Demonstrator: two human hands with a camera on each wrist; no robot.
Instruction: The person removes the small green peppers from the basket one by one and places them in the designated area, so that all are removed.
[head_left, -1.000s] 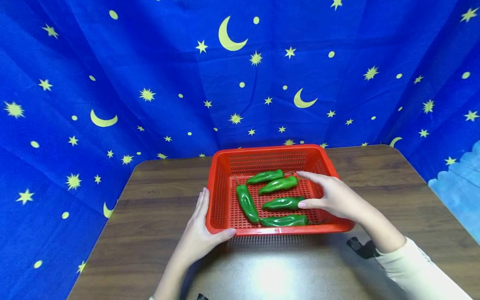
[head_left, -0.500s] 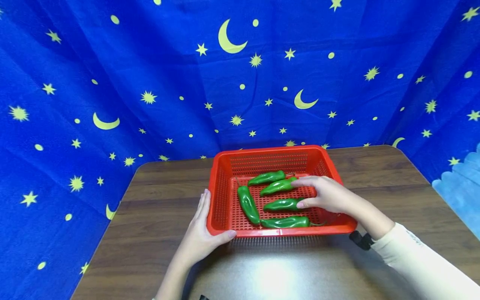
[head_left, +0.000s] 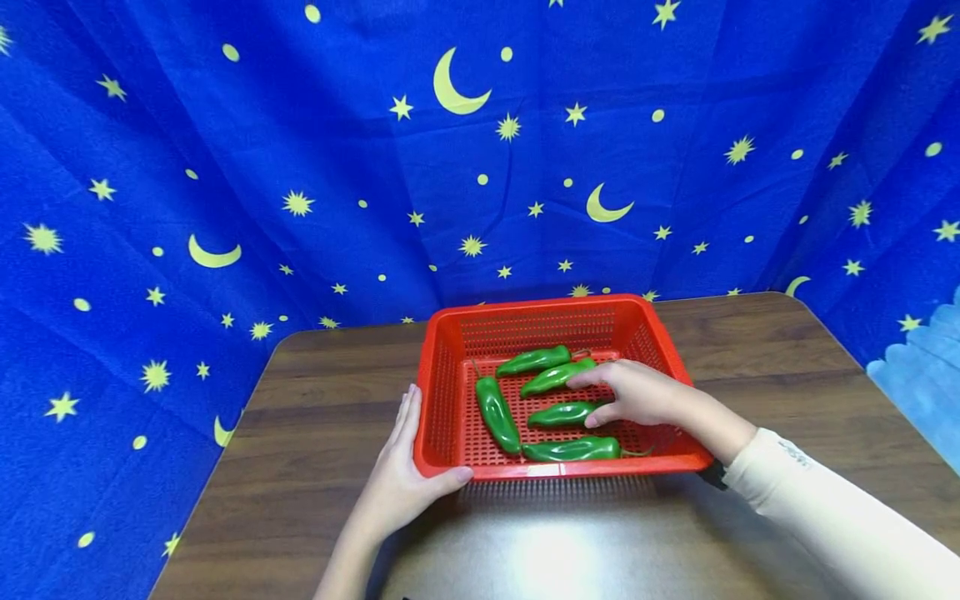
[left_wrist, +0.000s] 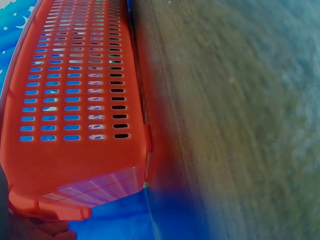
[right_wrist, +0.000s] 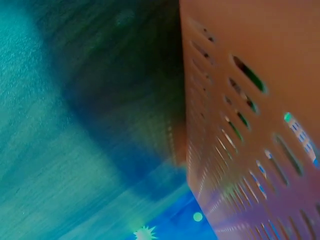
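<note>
Five green peppers lie in the red basket [head_left: 536, 306] on the wooden tabletop [head_left: 315, 433]. The right hand [head_left: 633, 397] reaches in from about 4 o'clock, its thumb and fingers bent but parted. Between them sits the stem end of the middle pepper [head_left: 561, 413], whose body points towards 9 o'clock, away from the palm; the thumb overlaps that end, though contact cannot be told. The forefinger lies at the near edge of the next pepper [head_left: 551, 380], up towards 12 o'clock. A farther pepper [head_left: 534, 361] is beyond that; the nearest pepper [head_left: 572, 450] lies at 6 o'clock, and the upright one [head_left: 496, 415] at 9. The left hand [head_left: 400, 477] rests at the basket's 8 o'clock corner, fingers straight along the side, thumb on the near rim.
</note>
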